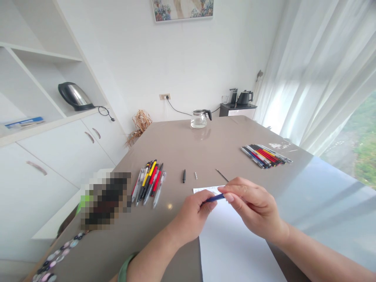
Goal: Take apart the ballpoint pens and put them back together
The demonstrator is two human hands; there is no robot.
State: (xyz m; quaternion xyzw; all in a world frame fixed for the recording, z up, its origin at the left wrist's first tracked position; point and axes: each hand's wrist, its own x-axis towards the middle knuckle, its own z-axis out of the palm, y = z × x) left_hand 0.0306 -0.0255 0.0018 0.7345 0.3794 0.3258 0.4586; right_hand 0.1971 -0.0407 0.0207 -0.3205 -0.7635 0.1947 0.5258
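Note:
A blue pen barrel (216,198) is held between my two hands above the top of a white sheet of paper (235,243). My left hand (197,211) is closed round its left end, while the fingertips of my right hand (255,205) pinch its right end. A thin dark pen refill (222,175) shows just beyond my right fingers; its near end is hidden, so I cannot tell whether it is held or lies on the table. Farther left on the table lie a small spring (196,176) and a black pen tip piece (184,176).
Several loose pens (149,182) lie to the left, and a row of pens (266,156) to the right beside white scraps (279,145). A glass pot (199,119) stands at the far edge of the brown table (176,145). A beaded strap (58,254) lies front left.

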